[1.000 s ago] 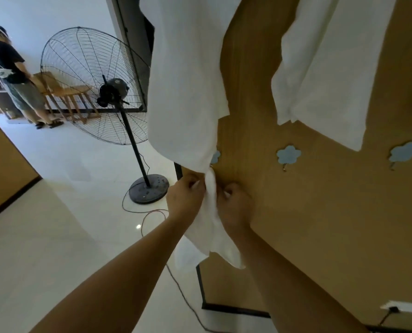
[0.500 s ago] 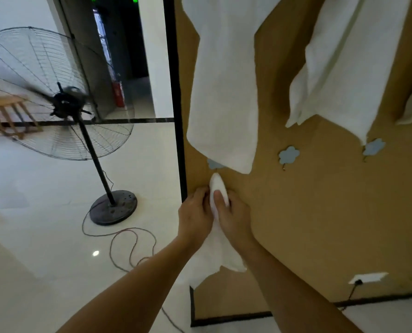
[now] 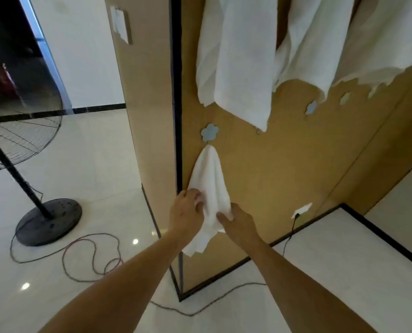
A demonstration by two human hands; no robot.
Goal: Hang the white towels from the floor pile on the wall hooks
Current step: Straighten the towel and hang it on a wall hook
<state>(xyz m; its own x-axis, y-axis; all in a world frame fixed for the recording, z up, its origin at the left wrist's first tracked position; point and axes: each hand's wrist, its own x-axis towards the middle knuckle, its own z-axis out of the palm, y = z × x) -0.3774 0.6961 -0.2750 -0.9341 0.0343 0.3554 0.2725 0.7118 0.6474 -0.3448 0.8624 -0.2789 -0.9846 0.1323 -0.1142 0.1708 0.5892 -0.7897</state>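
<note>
A small white towel (image 3: pixel 209 183) hangs from a blue flower-shaped hook (image 3: pixel 209 132) at the centre of the frame, its top gathered to a point just under the hook and its body spreading downward against the tan wall panel (image 3: pixel 284 169). The left hand (image 3: pixel 187 213) holds the towel's left edge, fingers curled into the cloth, so its grip is clamped on the towel. The right hand (image 3: pixel 238 223) holds the lower right edge, thumb and fingers closed around the fabric, its grip likewise clamped on the towel. The towel's bottom corner hangs loose below and between the two wrists.

Across the upper part of the frame, three larger white towels hang higher on the same panel: one (image 3: pixel 238 63) above the small towel, another (image 3: pixel 306 44) to its right, and a third (image 3: pixel 387 37) at the upper right edge. Two more blue hooks (image 3: pixel 311 107) (image 3: pixel 344 98) show below them at right of centre.

At the left edge stands a black pedestal fan (image 3: pixel 20 131), its round base (image 3: pixel 49 221) on the pale tiled floor (image 3: pixel 92 176) at lower left. A dark cable (image 3: pixel 85 258) loops over the floor from the base toward the bottom centre. A white wall socket (image 3: pixel 301 209) sits low on the panel, right of the hands.
</note>
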